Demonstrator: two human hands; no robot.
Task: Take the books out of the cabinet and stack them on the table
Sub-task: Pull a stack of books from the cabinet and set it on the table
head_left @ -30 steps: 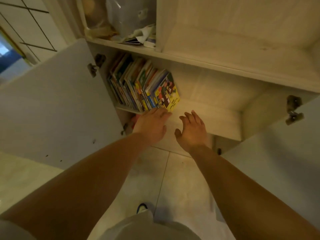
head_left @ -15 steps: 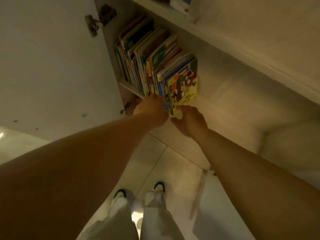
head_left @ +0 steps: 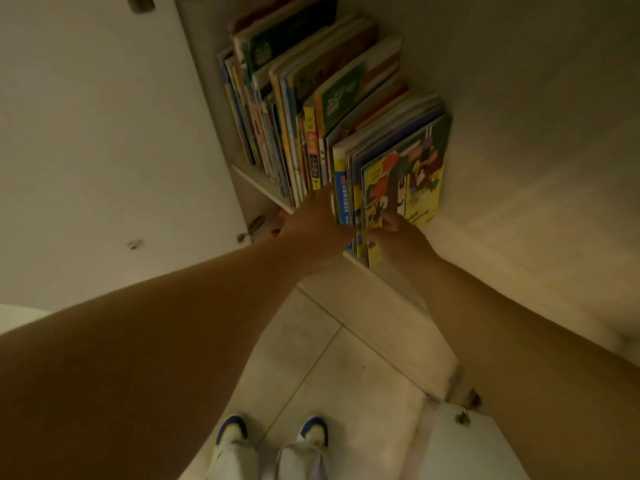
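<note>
books (head_left: 322,109): many thin, bright picture books, standing and leaning in a row on the cabinet shelf (head_left: 258,183)
front book (head_left: 407,178): yellow cover, at the row's right end

Can't really see the fingertips of either the left hand (head_left: 313,227) or right hand (head_left: 403,237), they're tucked behind the books (head_left: 332,109), whose spine text is too blurry to read.

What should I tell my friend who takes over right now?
Left hand: on the bottom edge of the books, fingers hidden, grip unclear.
Right hand: pinches the yellow book at the row's right end.
All the books stand leaning on the cabinet shelf.
Done: nothing is out.
Left: pull the books out and stack them on the table, which is not in view.
</note>
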